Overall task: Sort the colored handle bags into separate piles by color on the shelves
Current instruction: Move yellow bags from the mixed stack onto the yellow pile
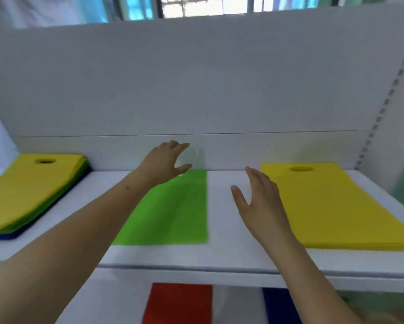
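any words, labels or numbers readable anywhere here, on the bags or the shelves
None: no text, label, brand or number can be read.
The green bag, the yellow pile, the mixed stack, the red bag and the blue bag show plain faces.
The shelf and its back panel are bare white.

green bag top hidden by left hand, red bag cropped

No readable text, labels, brands or numbers are showing anywhere; the bags and shelf surfaces are appearing plain, and the view is blurring slightly.
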`<control>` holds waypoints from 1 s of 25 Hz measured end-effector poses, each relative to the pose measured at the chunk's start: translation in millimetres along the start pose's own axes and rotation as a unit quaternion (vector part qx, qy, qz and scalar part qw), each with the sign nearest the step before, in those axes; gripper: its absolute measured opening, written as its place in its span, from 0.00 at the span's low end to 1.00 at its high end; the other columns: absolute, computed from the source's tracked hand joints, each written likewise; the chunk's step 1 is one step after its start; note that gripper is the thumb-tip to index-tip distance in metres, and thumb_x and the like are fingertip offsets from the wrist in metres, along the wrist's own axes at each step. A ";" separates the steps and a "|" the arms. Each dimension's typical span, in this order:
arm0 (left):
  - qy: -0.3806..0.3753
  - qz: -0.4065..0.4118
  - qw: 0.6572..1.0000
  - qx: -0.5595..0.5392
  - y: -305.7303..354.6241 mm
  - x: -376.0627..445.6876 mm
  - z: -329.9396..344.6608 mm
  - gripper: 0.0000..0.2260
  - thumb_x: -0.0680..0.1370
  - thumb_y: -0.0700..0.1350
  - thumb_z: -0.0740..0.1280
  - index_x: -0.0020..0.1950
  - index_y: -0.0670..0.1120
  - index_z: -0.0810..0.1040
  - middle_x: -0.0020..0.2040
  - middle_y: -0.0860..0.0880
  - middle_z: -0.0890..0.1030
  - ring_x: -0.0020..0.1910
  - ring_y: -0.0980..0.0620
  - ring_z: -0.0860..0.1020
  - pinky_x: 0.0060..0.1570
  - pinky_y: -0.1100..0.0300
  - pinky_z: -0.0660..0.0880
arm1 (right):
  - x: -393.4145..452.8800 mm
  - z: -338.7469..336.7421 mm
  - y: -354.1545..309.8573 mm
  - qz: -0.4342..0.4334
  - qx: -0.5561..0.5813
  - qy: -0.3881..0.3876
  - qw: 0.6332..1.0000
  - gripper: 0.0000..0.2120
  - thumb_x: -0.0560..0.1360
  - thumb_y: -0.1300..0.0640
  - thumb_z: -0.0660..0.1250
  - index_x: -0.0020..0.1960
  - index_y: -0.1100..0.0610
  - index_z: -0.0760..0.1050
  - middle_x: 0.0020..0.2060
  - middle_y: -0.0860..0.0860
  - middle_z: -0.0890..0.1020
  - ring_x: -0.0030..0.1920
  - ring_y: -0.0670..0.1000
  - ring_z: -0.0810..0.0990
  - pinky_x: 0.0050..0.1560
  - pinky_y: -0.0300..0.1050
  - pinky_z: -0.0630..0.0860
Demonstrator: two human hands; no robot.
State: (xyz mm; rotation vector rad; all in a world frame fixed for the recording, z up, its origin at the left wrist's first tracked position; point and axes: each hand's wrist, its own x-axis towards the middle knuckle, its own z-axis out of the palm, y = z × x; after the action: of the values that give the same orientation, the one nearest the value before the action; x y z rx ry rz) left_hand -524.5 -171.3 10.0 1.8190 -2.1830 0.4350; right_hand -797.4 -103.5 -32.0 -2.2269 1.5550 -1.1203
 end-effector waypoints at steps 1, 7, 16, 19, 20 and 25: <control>0.007 -0.022 1.000 0.001 -29.2 -26.3 -9.6 0.30 0.78 0.61 0.62 0.76 0.50 0.62 0.68 0.44 0.71 0.65 0.42 0.71 0.60 0.48 0.71 | -6.4 20.7 -30.7 -0.023 0.011 -0.012 1.000 0.29 0.79 0.44 0.59 0.75 0.57 0.60 0.73 0.53 0.65 0.72 0.55 0.61 0.72 0.49 0.60; 0.008 -0.154 0.988 0.010 -221.0 -185.2 -66.2 0.31 0.78 0.63 0.60 0.76 0.49 0.63 0.68 0.43 0.71 0.66 0.41 0.70 0.63 0.46 0.70 | -34.8 140.8 -217.9 -0.097 0.054 -0.057 0.992 0.29 0.78 0.45 0.62 0.74 0.59 0.62 0.71 0.56 0.68 0.70 0.57 0.64 0.71 0.47 0.58; 0.016 -0.230 0.973 -0.026 -405.2 -252.2 -72.2 0.30 0.79 0.63 0.59 0.77 0.50 0.61 0.69 0.43 0.70 0.67 0.42 0.68 0.63 0.45 0.70 | -26.7 274.1 -362.3 -0.122 0.072 -0.140 0.980 0.32 0.79 0.39 0.55 0.77 0.54 0.56 0.73 0.50 0.63 0.71 0.53 0.60 0.69 0.45 0.60; 0.004 -0.222 0.974 -0.037 -458.8 -232.6 -58.5 0.30 0.78 0.64 0.59 0.77 0.51 0.61 0.70 0.44 0.69 0.69 0.43 0.66 0.64 0.45 0.69 | -3.3 315.8 -389.6 -0.121 0.042 -0.177 0.976 0.34 0.79 0.37 0.53 0.78 0.53 0.52 0.76 0.50 0.58 0.74 0.53 0.56 0.71 0.47 0.59; -0.004 -0.215 0.976 -0.043 -474.6 -225.0 -54.6 0.31 0.78 0.64 0.60 0.77 0.51 0.61 0.71 0.44 0.68 0.69 0.43 0.66 0.65 0.45 0.69 | 4.3 326.2 -397.0 -0.117 0.026 -0.195 0.973 0.34 0.79 0.37 0.53 0.78 0.53 0.51 0.76 0.50 0.57 0.75 0.54 0.54 0.72 0.48 0.58; -0.044 -0.127 0.990 -0.040 -526.1 -190.7 -28.8 0.33 0.77 0.64 0.62 0.77 0.50 0.60 0.73 0.44 0.65 0.71 0.45 0.63 0.67 0.48 0.67 | 24.5 351.2 -415.2 -0.083 -0.036 -0.249 0.964 0.40 0.76 0.32 0.53 0.79 0.53 0.44 0.78 0.50 0.52 0.76 0.54 0.51 0.75 0.48 0.54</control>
State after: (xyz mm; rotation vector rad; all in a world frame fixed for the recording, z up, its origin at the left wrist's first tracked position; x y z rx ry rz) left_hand 27.5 -76.1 -6.6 2.0700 -1.9544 0.2146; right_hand -257.4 -34.9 -34.1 -2.4679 1.2320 -0.4748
